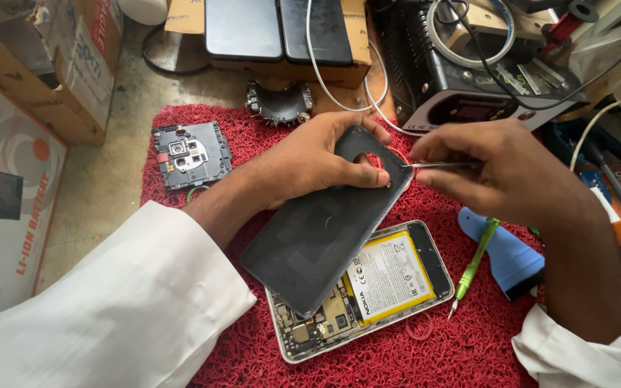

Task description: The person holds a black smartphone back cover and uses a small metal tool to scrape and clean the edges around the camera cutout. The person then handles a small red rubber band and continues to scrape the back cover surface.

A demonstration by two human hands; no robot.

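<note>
One dark grey plastic phone back cover (325, 230) is gripped at its upper end by the left hand (318, 162), tilted above one opened phone body (368, 294). One pair of thin metal tweezers (436, 165) is pinched in the right hand (497, 169), tip at the cover's edge. A yellow rectangular battery label (389, 276) is seen just below the grip. One green-handled screwdriver (472, 266) and one blue plastic tool (508, 251) lie right of it. One dark camera-frame part (192, 154) lies left; two brown cardboard boxes (66, 65) farther left.
</note>
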